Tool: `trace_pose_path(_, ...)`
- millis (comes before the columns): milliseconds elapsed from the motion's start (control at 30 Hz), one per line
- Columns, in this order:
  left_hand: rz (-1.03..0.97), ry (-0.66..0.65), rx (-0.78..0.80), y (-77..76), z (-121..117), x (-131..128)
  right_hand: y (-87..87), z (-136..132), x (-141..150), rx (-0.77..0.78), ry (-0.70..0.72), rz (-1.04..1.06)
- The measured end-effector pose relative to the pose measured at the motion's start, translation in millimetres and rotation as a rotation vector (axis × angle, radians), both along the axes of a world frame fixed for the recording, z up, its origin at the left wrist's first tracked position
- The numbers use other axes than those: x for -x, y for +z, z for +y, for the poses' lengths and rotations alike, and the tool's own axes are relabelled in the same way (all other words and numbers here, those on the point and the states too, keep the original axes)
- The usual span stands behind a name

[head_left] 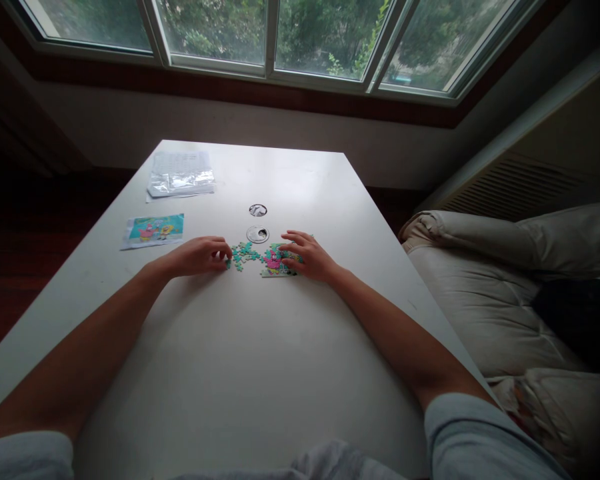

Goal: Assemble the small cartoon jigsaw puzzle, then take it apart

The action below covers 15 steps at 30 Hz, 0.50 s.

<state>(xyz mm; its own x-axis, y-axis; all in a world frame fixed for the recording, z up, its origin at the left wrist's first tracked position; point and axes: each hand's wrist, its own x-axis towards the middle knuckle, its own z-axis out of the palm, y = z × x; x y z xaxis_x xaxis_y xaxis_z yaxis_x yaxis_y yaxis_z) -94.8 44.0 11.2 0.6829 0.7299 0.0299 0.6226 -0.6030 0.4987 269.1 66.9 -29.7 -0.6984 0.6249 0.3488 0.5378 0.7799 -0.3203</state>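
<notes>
At the left edge of a loose heap of teal jigsaw puzzle pieces point(245, 253) is my left hand point(204, 256). Its fingers are curled in a pinch, with a small teal puzzle piece point(229, 264) showing at the fingertips. My right hand point(310, 257) lies palm down with spread fingers over a partly joined jigsaw puzzle point(274, 261), coloured pink, green and teal. The hand hides the right part of that puzzle. Loose pieces lie close against the puzzle's left side.
Two round, shiny discs, one nearer point(253, 238) and one farther point(258, 210), lie beyond the pieces. A cartoon picture sheet point(156, 229) and a clear plastic bag with paper point(181, 175) lie on the left of the white table point(240, 373). A beige sofa point(470, 300) stands right.
</notes>
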Motion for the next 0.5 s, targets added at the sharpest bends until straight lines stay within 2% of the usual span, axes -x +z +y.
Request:
trace_pose_path(367, -0.074, 0.015, 0.0, 3.8, -2, -7, 5.4, -9, 11, 0.001, 0.046, 0.004)
trace_pose_path(500, -0.047, -0.038, -0.034, 6.3, -8, -17, 2.7, -8, 10, 0.011, 0.048, 0.007)
